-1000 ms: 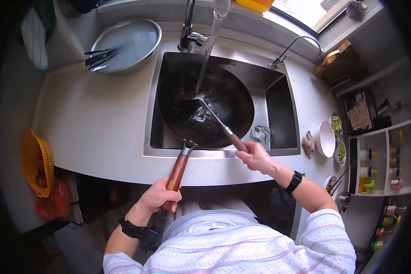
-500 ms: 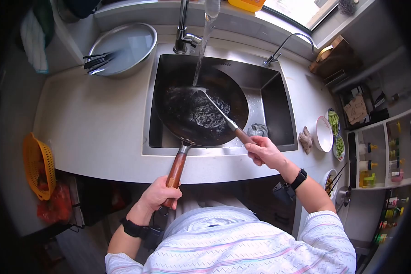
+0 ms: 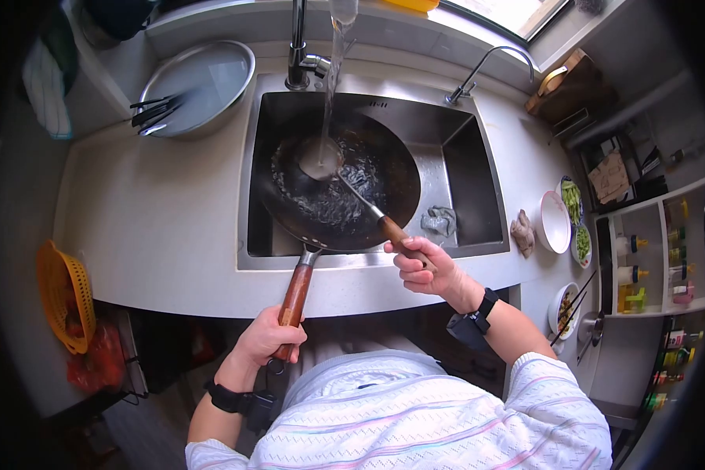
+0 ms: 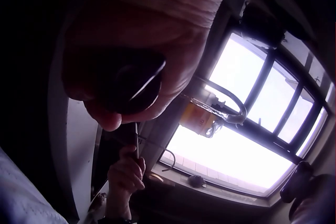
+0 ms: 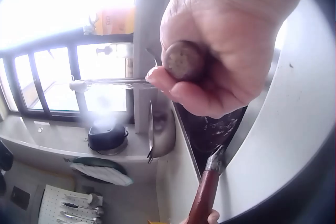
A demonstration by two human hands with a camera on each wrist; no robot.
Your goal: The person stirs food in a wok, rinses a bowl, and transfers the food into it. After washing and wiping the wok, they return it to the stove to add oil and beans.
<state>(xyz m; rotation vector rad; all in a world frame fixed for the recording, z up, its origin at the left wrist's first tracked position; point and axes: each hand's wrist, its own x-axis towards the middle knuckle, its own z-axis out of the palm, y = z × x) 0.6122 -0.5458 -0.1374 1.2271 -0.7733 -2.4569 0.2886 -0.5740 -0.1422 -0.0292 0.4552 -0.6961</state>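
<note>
A dark wok (image 3: pixel 392 188) lies in the sink with water swirling in it. My left hand (image 3: pixel 265 338) grips its reddish wooden handle (image 3: pixel 296 290) over the counter's front edge. In my right hand (image 3: pixel 435 274) is the wooden handle of a metal wok spatula (image 3: pixel 362 196). The spatula's broad head is down in the wok, under the running water stream (image 3: pixel 329 98). The right wrist view shows the round butt end of the spatula handle (image 5: pixel 184 60) within the curled fingers. In the left wrist view, the left hand (image 4: pixel 142 40) wraps the dark end of the wok handle.
The steel sink (image 3: pixel 489 180) has a grey cloth (image 3: pixel 439 221) at the wok's right. A large metal basin (image 3: pixel 204 86) with black-handled utensils stands left of the tap (image 3: pixel 298 55). Bowls, including a white bowl (image 3: pixel 554 223), line the right counter. A yellow basket (image 3: pixel 66 298) hangs far left.
The spatula's head has turned and now shows its broad face under the stream. My right hand has rolled and shifted slightly left. More water swirls in the wok; my left hand keeps its grip.
</note>
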